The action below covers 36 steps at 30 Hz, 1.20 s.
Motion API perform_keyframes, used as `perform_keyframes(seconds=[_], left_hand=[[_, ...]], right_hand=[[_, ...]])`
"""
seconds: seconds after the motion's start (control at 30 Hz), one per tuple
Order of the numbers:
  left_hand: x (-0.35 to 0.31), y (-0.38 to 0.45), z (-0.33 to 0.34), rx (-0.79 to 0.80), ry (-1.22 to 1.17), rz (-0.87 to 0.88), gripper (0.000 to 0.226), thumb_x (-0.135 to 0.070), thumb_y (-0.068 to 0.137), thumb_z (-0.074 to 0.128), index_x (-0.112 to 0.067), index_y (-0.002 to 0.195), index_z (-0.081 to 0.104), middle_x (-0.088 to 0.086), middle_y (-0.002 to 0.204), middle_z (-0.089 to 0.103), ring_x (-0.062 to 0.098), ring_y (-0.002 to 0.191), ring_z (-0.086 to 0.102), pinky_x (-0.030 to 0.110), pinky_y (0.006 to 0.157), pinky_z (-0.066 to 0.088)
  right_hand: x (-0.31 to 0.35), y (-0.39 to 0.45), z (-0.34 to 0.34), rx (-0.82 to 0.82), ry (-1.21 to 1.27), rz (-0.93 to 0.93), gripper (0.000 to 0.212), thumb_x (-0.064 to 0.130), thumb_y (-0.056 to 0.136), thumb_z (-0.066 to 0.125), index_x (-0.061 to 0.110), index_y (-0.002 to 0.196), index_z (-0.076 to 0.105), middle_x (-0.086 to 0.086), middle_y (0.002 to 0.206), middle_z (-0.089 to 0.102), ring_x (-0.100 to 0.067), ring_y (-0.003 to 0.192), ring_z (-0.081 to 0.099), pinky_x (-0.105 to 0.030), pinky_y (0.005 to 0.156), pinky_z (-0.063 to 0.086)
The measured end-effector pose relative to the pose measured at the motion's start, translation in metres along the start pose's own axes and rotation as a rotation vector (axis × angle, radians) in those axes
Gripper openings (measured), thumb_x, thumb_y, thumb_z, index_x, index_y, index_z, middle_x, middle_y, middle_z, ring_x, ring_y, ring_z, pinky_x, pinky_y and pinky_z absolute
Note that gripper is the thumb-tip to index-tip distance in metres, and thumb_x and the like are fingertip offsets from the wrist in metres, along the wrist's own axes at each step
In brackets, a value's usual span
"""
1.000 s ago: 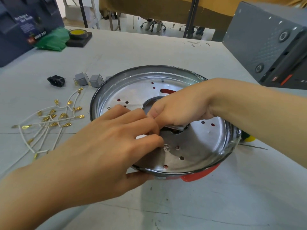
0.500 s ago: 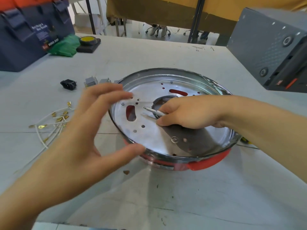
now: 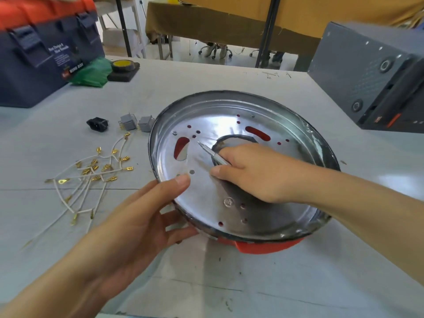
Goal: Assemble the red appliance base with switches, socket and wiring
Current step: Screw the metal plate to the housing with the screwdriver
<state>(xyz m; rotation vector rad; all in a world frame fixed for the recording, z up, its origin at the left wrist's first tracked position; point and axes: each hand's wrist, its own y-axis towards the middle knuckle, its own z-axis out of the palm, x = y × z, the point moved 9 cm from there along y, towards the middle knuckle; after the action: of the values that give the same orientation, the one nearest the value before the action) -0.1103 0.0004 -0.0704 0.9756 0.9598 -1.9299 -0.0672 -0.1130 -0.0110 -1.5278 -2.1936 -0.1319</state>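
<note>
The red appliance base (image 3: 263,245) sits mid-table with its shiny metal plate (image 3: 206,198) facing up. My left hand (image 3: 146,216) grips the near-left rim, thumb on the plate and fingers under the edge. Over the plate's centre hole, my right hand (image 3: 257,173) holds a thin silver tool (image 3: 211,151) whose tip points up-left. A black socket (image 3: 97,123) and two grey switches (image 3: 136,122) lie left of the base. White wires with brass terminals (image 3: 91,175) are spread nearer me on the left.
A dark blue toolbox (image 3: 46,53) stands at the far left, with a green bag (image 3: 91,73) and a yellow tape roll (image 3: 122,65) beside it. A grey metal box (image 3: 371,76) stands at the far right. The table's front edge runs just below my left forearm.
My left hand left the plate's centre, opened in the air, then came down to grip the near-left rim. The silver tool has come into sight in my right hand. The base's near-left side is lifted.
</note>
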Motion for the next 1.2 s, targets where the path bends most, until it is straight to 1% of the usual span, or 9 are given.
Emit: perform_keyframes(seconds=[0.17, 0.33, 0.5, 0.57, 0.67, 0.73, 0.8, 0.93, 1.2], left_hand=[[0.001, 0.006, -0.008, -0.133, 0.002, -0.041, 0.03, -0.01, 0.057, 0.071, -0.016, 0.086, 0.076, 0.008, 0.09, 0.075, 0.027, 0.073, 0.072, 0.032, 0.053, 0.057], [-0.005, 0.005, -0.009, -0.244, -0.005, -0.031, 0.028, -0.02, 0.043, 0.061, -0.009, 0.066, 0.073, 0.009, 0.066, 0.072, 0.024, 0.051, 0.068, 0.028, 0.038, 0.051], [-0.011, -0.011, 0.009, -0.224, 0.15, 0.04, 0.018, -0.004, 0.09, 0.045, 0.006, 0.085, 0.059, 0.022, 0.048, 0.052, 0.03, 0.041, 0.056, 0.016, 0.025, 0.037], [-0.021, -0.016, 0.001, -0.246, 0.276, 0.177, 0.025, 0.0, 0.097, 0.038, 0.009, 0.077, 0.049, 0.013, 0.056, 0.034, 0.015, 0.041, 0.05, 0.01, 0.023, 0.029], [-0.02, -0.017, 0.002, -0.26, 0.085, 0.111, 0.039, 0.002, 0.096, 0.037, 0.001, 0.058, 0.036, 0.006, 0.061, 0.024, 0.009, 0.044, 0.053, -0.001, 0.044, 0.035], [-0.008, -0.012, 0.023, -0.079, 0.115, -0.028, 0.015, 0.004, 0.09, 0.042, 0.01, 0.087, 0.056, 0.028, 0.061, 0.037, 0.024, 0.053, 0.051, 0.009, 0.031, 0.035], [-0.004, 0.001, 0.009, -0.213, 0.083, -0.061, 0.044, -0.019, 0.06, 0.06, -0.011, 0.102, 0.064, 0.02, 0.077, 0.068, 0.024, 0.054, 0.064, 0.019, 0.037, 0.046], [0.002, 0.003, -0.002, -0.216, 0.069, -0.044, 0.039, -0.033, 0.059, 0.056, -0.021, 0.093, 0.072, 0.011, 0.094, 0.074, 0.023, 0.067, 0.071, 0.026, 0.044, 0.051], [-0.001, 0.005, -0.001, -0.192, 0.109, -0.008, 0.032, -0.037, 0.06, 0.053, -0.023, 0.076, 0.076, 0.011, 0.09, 0.074, 0.03, 0.076, 0.072, 0.034, 0.049, 0.057]], right_hand=[[0.003, 0.0, -0.001, -0.017, -0.006, -0.052, 0.037, 0.033, 0.099, 0.042, 0.015, 0.066, 0.037, 0.0, 0.066, 0.043, -0.011, 0.057, 0.037, -0.021, 0.058, 0.033], [0.002, 0.001, -0.001, -0.03, -0.021, -0.059, 0.036, 0.034, 0.098, 0.042, 0.014, 0.069, 0.04, 0.0, 0.068, 0.045, -0.011, 0.059, 0.039, -0.02, 0.059, 0.033], [0.001, 0.002, 0.001, -0.024, -0.03, -0.07, 0.035, 0.035, 0.098, 0.041, 0.013, 0.07, 0.042, -0.007, 0.078, 0.052, -0.014, 0.064, 0.043, -0.024, 0.061, 0.034], [0.001, 0.001, 0.001, -0.029, -0.032, -0.074, 0.036, 0.035, 0.098, 0.041, 0.013, 0.069, 0.042, -0.008, 0.082, 0.053, -0.015, 0.067, 0.045, -0.024, 0.062, 0.034], [0.001, 0.001, 0.002, -0.036, -0.028, -0.076, 0.035, 0.035, 0.098, 0.041, 0.012, 0.072, 0.045, -0.011, 0.088, 0.055, -0.02, 0.076, 0.05, -0.03, 0.072, 0.039], [0.0, 0.001, 0.002, -0.034, -0.026, -0.07, 0.036, 0.036, 0.098, 0.041, 0.012, 0.071, 0.044, -0.01, 0.086, 0.054, -0.018, 0.072, 0.048, -0.028, 0.069, 0.038], [0.0, 0.0, 0.003, -0.023, -0.018, -0.063, 0.038, 0.036, 0.098, 0.041, 0.013, 0.068, 0.04, -0.008, 0.081, 0.051, -0.014, 0.066, 0.043, -0.025, 0.063, 0.035], [0.001, -0.002, 0.002, -0.009, -0.012, -0.054, 0.038, 0.035, 0.098, 0.042, 0.013, 0.067, 0.039, -0.004, 0.075, 0.046, -0.011, 0.061, 0.039, -0.023, 0.06, 0.033], [0.001, -0.002, 0.001, -0.012, 0.014, -0.052, 0.038, 0.034, 0.098, 0.043, 0.012, 0.067, 0.039, -0.005, 0.074, 0.045, -0.011, 0.059, 0.037, -0.025, 0.063, 0.033]])
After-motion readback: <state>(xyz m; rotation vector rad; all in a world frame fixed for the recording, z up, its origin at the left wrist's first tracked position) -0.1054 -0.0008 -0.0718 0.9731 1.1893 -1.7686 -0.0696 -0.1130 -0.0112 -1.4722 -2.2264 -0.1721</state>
